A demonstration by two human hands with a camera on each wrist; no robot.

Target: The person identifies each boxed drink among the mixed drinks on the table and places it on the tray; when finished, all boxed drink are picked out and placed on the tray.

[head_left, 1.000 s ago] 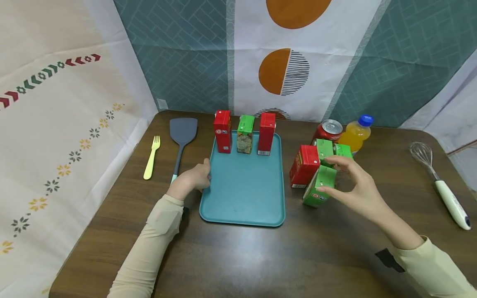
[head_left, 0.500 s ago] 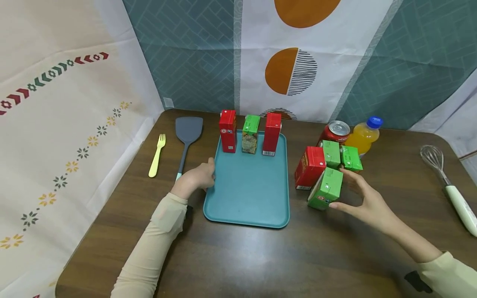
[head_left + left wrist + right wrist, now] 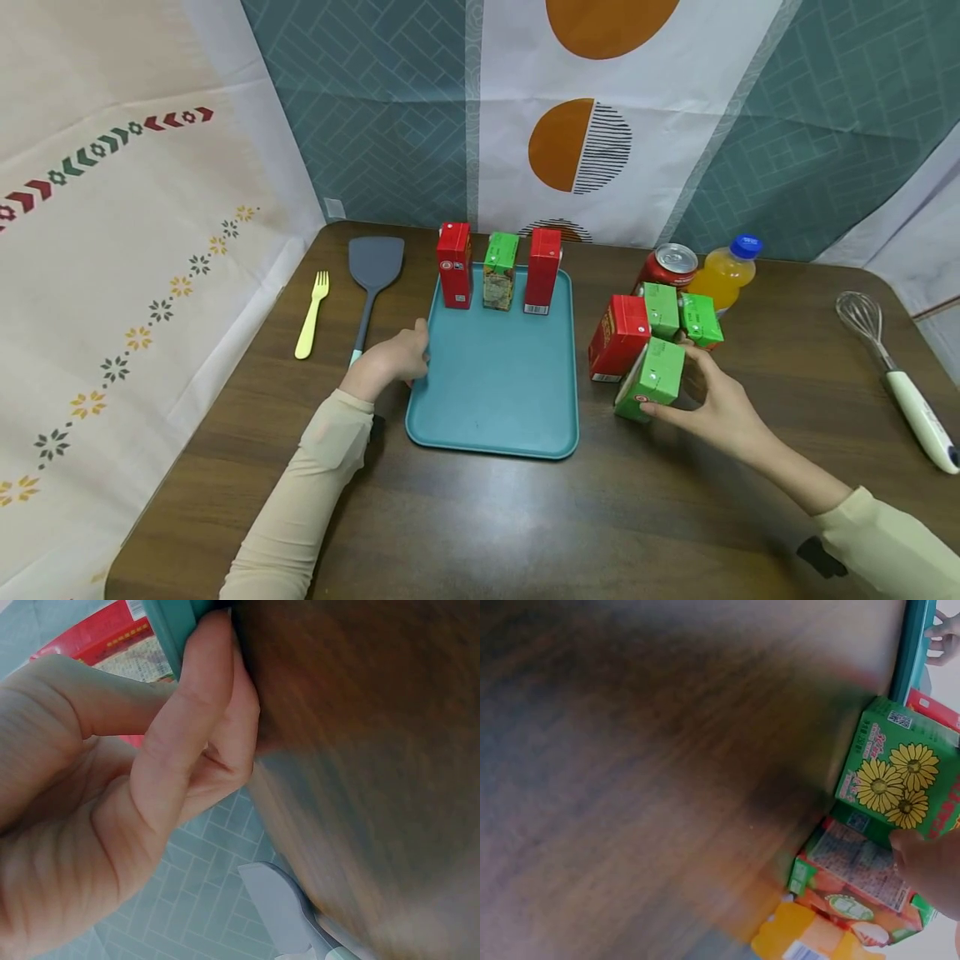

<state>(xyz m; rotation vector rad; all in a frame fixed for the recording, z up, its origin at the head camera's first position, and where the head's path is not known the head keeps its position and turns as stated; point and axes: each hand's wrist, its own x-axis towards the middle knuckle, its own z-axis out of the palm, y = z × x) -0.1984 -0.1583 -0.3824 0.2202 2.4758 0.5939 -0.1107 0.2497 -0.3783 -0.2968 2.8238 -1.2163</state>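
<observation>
Pinching the foremost green carton (image 3: 654, 375) from its right is the right grip (image 3: 723, 410), the left grip (image 3: 396, 356) pinching the tray (image 3: 491, 387).

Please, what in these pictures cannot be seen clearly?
Spatula, head view: lower handle hidden by left hand and sleeve.
Can, head view: lower part hidden by boxes.
Tray, left wrist view: mostly cut off by top edge.
Held green box, right wrist view: partly hidden by right hand.

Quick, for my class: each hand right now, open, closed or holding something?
Left hand: holding the tray at its edge.
Right hand: holding the nearest green carton.
</observation>
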